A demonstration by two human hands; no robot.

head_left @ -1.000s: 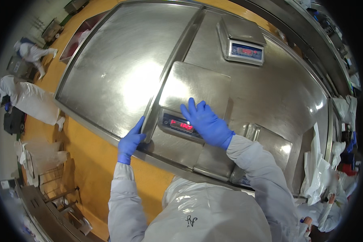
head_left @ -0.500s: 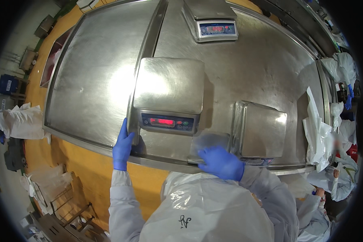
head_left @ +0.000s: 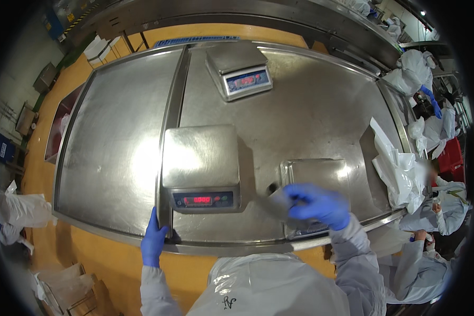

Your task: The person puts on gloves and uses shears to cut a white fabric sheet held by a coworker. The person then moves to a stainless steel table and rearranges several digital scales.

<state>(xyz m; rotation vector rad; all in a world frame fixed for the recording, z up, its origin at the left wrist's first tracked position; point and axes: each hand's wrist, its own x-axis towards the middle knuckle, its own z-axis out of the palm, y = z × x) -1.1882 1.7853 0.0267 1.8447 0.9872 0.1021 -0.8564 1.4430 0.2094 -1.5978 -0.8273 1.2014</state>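
Note:
My left hand point(head_left: 154, 241), in a blue glove, rests at the front edge of the steel table point(head_left: 116, 105), index finger stretched along the raised divider point(head_left: 166, 158) and thumb apart. My right hand point(head_left: 318, 204), gloved in blue too, grips a flat grey metal piece point(head_left: 275, 204). Motion blurs that piece, so its kind is unclear; a small dark knob or foot shows at its top. It hangs between a bench scale point(head_left: 200, 158) with a lit red display and a second scale point(head_left: 321, 176), which my right hand partly covers.
A third scale point(head_left: 237, 58) stands toward the table's far side. White plastic sheeting point(head_left: 397, 168) lies at the right end. Co-workers in white point(head_left: 413, 68) are beyond that end, another person point(head_left: 16, 210) at far left. A red bin point(head_left: 450, 160) is off to the right.
My right hand has lifted the flat metal piece off the table and moved right, in front of the second scale. My left hand stays at the divider. The whole view has tilted farther forward.

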